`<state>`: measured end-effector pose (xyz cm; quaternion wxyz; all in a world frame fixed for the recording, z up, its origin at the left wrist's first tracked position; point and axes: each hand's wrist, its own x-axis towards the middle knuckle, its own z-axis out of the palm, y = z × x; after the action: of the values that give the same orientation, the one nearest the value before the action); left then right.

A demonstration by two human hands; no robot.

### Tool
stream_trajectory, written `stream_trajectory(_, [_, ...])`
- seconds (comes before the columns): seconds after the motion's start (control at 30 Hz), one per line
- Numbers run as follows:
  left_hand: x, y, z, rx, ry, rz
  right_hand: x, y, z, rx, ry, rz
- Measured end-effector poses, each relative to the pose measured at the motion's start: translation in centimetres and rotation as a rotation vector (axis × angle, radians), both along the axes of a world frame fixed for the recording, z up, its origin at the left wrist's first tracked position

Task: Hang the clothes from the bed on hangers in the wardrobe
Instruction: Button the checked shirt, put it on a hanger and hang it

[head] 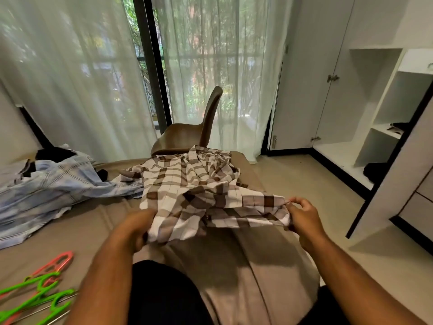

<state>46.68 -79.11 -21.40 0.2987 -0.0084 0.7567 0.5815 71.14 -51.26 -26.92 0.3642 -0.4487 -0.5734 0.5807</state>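
Plainly the brown checked shirt (187,184) is a light, limp thing: thin woven cloth that sags wherever it is not held. It looks neither slippery nor fragile, so it should lift with little effort but will keep no shape of its own. It lies crumpled across the middle of the bed (246,266), with its near edge raised off the bed by both hands. The left hand (138,227) is above the middle of the bed, its fingers curled under and bunching a fold of the hem, the fingertips hidden in the fabric. The right hand (302,216) is near the bed's right edge, pinching a stretched edge of the shirt between thumb and forefinger, with the other fingers (304,202) loosely curled. Both forearms reach forward over the near end of the bed, and the cloth is drawn fairly taut between them. For hanging, the better hold is probably the collar or shoulders, which seem to lie toward the bed's far end. Plastic hangers (44,285) lie at the bed's near-left corner, and a blue shirt (51,184) is heaped on its left side.
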Motion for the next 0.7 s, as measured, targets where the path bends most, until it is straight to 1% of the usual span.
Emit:
stream_trajectory(0.07, [0.0,-2.2,0.1,-0.252,0.099,-0.111,1.9,-0.2,-1.0,0.181,-0.182,-0.023])
stream_trajectory(0.13, [0.1,-3.0,0.4,-0.511,0.172,-0.189,3.5,-0.2,-2.5,0.307,-0.341,0.028])
stream_trajectory(0.2, [0.2,-2.8,0.8,-0.83,0.353,-0.3,4.7,0.0,-4.1,0.368,-0.596,0.165])
stream_trajectory(0.23, [0.2,-2.4,0.9,-0.923,0.47,-0.321,5.1,0.2,-4.9,0.37,-0.739,0.253])
stream_trajectory(0.27, [0.2,-1.6,0.9,-0.929,0.57,-0.32,5.3,0.2,-5.3,0.32,-0.856,0.339])
stream_trajectory(0.3, [0.6,-0.5,1.2,-0.894,0.626,-0.329,5.3,0.2,-5.6,0.242,-0.957,0.406])
stream_trajectory(0.33, [1.1,0.9,1.4,-0.817,0.656,-0.345,5.2,0.1,-5.5,0.194,-1.033,0.444])
stream_trajectory(0.37, [1.6,2.7,1.5,-0.733,0.664,-0.362,4.7,0.2,-5.4,0.187,-1.063,0.448])
stream_trajectory(0.4, [2.0,4.5,1.3,-0.654,0.65,-0.369,4.1,0.2,-5.0,0.22,-1.05,0.428])
stream_trajectory(0.43, [2.3,6.4,0.9,-0.625,0.632,-0.404,3.3,0.1,-4.6,0.26,-0.995,0.392])
stream_trajectory(0.5, [2.5,9.6,-0.6,-0.669,0.631,-0.507,0.9,-0.3,-3.2,0.263,-0.811,0.342])
stream_trajectory(0.53, [2.7,10.8,-1.7,-0.71,0.617,-0.54,-0.5,-0.6,-2.5,0.207,-0.694,0.345])
stream_trajectory(0.57, [2.7,11.7,-3.0,-0.752,0.591,-0.566,-2.0,-1.0,-2.0,0.093,-0.574,0.367])
stream_trajectory(0.63, [3.7,12.4,-4.8,-0.857,0.587,-0.658,-4.9,-2.0,-1.1,-0.228,-0.329,0.426])
stream_trajectory(0.67, [4.2,12.6,-5.8,-0.911,0.606,-0.718,-6.3,-2.2,-1.0,-0.338,-0.274,0.441])
stream_trajectory(0.7, [4.5,12.8,-6.7,-0.951,0.632,-0.765,-7.7,-2.2,-1.3,-0.384,-0.293,0.451])
